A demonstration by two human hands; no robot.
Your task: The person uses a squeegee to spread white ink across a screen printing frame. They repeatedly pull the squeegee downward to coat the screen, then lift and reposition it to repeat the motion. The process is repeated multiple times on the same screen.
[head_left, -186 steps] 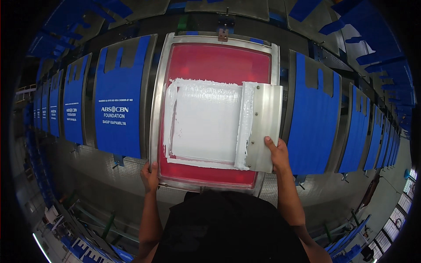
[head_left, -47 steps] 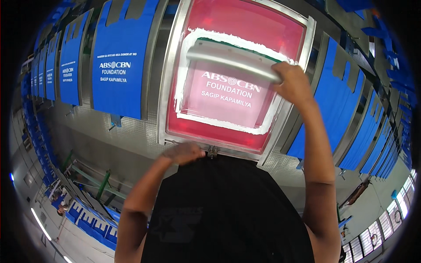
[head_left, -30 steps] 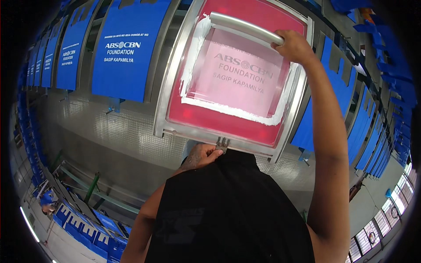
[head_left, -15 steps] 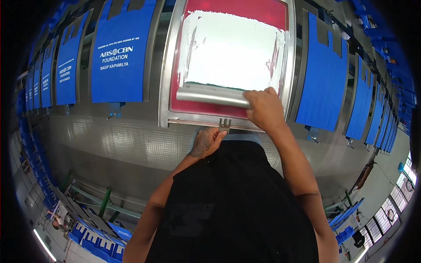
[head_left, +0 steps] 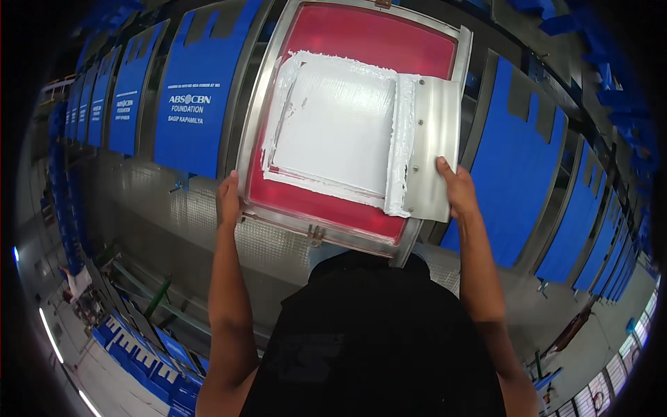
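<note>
A screen-printing frame point(head_left: 258, 121) with metal bars and red mesh point(head_left: 372, 31) sits tilted in front of me. White ink point(head_left: 333, 125) covers a rectangular patch of the mesh. My left hand point(head_left: 228, 198) is closed around the lower part of the frame's left bar. Along the right side lies a wide metal squeegee point(head_left: 432, 146), its inner edge coated in thick white ink. My right hand point(head_left: 459, 189) grips the squeegee's outer edge, thumb on top and fingers hidden underneath; whether they also hold the frame, I cannot tell. A small metal bracket point(head_left: 315, 235) is on the frame's near bar.
Boards with blue cut fabric run in a row to both sides: a printed blue piece point(head_left: 191, 128) at the left, a plain blue piece point(head_left: 517, 156) close by at the right. Small clamps point(head_left: 179, 187) stick out below the boards. A textured metal surface point(head_left: 187, 215) extends beneath.
My left hand moved from the near bracket to the frame's left bar. The squeegee turned from the near edge to the right side. The frame now stands askew.
</note>
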